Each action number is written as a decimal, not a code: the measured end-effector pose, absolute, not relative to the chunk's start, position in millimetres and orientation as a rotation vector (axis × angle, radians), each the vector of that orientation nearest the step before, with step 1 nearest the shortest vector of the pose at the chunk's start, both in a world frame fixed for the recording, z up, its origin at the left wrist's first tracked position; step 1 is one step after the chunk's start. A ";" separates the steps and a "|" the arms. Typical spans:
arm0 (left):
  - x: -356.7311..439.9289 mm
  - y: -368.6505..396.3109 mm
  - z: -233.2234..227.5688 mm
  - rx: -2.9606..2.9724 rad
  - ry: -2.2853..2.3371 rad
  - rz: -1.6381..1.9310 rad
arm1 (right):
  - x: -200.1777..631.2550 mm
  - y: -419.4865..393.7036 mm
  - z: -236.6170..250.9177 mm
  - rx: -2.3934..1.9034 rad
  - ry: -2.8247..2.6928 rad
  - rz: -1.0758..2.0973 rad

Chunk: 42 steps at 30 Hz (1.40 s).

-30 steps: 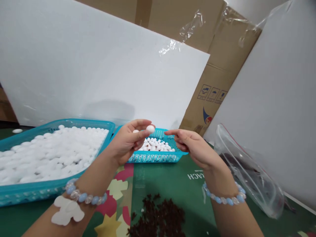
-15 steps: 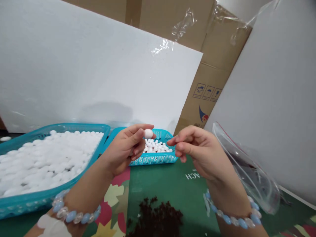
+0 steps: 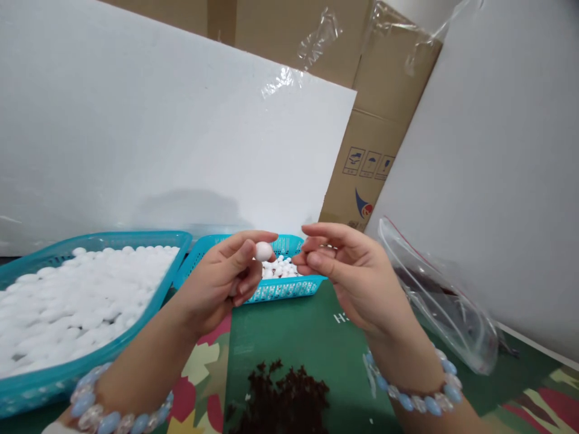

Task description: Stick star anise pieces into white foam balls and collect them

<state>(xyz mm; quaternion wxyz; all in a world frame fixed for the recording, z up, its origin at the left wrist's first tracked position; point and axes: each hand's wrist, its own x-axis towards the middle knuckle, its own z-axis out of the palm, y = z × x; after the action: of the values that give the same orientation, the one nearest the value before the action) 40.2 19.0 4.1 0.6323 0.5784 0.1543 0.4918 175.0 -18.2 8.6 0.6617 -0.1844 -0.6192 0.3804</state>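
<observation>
My left hand (image 3: 221, 274) pinches a small white ball (image 3: 263, 251) between thumb and fingers, its other fingers curled below. Just to the right, my right hand (image 3: 353, 268) is raised with its index finger stretched out and apart from the thumb. Its other fingers are partly curled, and I make out nothing held there. Behind both hands stands a small blue basket (image 3: 284, 289) with tiny white balls and some dark bits in it. On the table below lies a heap of dark brown, crumbly pieces (image 3: 284, 401).
A large blue basket (image 3: 154, 313) full of white balls stands at the left. At the right lies a clear zip bag (image 3: 452, 319) with something dark inside. A white board (image 3: 181, 120) and a cardboard box (image 3: 375, 132) rise behind. The table (image 3: 253, 337) has a green printed cover.
My right hand's index finger has lifted away from its thumb, and the hand is closer to the left one. The white ball stays in my left hand. The view has shifted slightly.
</observation>
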 end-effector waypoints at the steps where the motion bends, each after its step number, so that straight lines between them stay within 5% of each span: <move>1: 40.5 18.5 4.0 1.329 0.353 1.119 | 173.9 -17.4 7.7 -0.394 -1.414 0.850; 42: 46.3 5.0 6.6 1.406 0.355 1.078 | 163.3 -24.0 -0.1 -0.395 -1.549 0.526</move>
<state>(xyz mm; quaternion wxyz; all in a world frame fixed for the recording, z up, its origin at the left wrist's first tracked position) 46.3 5.0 6.6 0.6189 0.6112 0.1543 0.4685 163.3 -24.0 -0.1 0.6664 -0.1752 -0.6862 0.2332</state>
